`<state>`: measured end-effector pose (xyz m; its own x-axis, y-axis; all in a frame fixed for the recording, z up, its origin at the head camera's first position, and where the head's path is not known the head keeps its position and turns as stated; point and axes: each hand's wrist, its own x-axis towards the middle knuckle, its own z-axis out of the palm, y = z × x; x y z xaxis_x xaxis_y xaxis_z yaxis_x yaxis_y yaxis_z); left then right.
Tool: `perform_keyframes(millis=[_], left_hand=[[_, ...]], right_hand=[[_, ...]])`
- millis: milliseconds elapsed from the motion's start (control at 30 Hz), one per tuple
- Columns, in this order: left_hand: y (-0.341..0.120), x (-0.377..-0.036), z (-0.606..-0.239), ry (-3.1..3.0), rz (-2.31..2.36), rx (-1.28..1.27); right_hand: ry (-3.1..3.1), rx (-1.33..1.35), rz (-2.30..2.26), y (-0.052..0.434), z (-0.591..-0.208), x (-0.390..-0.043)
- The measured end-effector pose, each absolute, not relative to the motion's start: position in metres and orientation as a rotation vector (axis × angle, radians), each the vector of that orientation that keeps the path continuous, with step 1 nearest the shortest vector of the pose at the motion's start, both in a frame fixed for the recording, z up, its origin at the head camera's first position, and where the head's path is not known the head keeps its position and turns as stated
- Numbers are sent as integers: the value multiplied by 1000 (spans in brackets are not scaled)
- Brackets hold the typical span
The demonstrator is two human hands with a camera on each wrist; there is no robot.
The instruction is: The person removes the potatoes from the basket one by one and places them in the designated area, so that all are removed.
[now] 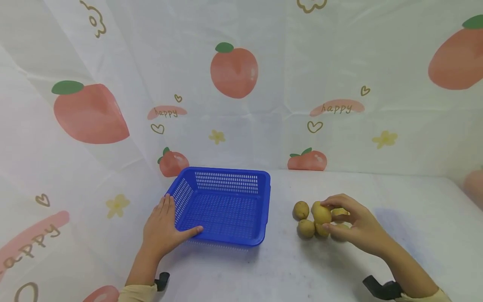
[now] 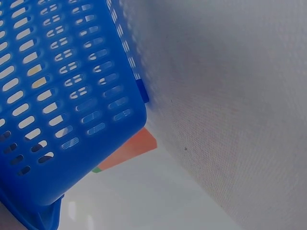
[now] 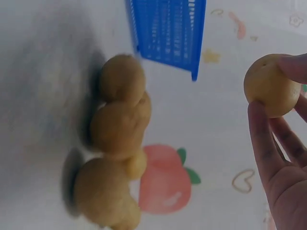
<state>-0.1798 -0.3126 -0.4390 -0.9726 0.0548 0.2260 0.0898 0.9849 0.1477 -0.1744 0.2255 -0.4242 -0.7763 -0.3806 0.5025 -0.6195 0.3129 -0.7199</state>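
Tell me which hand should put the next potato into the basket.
Right. The right hand already pinches a potato lifted off the pile beside it. The left hand rests on the basket rim, far from the potatoes, probably steadying it.

Potatoes point(image 1: 338, 212) partly behind right hand point(image 1: 356, 228)

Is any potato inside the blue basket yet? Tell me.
No: the blue basket holds nothing; the potatoes lie on the table.

A white table point(image 1: 396, 197) is standing under soft, even light. A pale cloth backdrop point(image 1: 264, 105) printed with peaches, hearts, flowers and "happy" is hanging behind and along the left.
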Motion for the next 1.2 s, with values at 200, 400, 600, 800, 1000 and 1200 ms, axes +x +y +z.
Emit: perform_keyframes(millis=[200,400,600,800,1000,1200], left_hand=[[-312,-179,-436,-2906,-226,-105],[-312,-178,-435,-2920,-217,-104],[-312,-178,-435,-2929,-211,-109],[-311,-178,-433,-2931,-220,-108],[-310,-178,-433,-2926,-227,-111],[-311,-177,-434,-2926,-232,-103]], right_hand=[[-2393,745,1322,252,-434,-162],[-2384,684,1249,274,-443,-152],[-2368,659,1224,291,-455,-149],[-2426,591,1157,302,-464,-148],[-2519,555,1097,315,-476,-150],[-2569,528,1108,321,-485,-154]])
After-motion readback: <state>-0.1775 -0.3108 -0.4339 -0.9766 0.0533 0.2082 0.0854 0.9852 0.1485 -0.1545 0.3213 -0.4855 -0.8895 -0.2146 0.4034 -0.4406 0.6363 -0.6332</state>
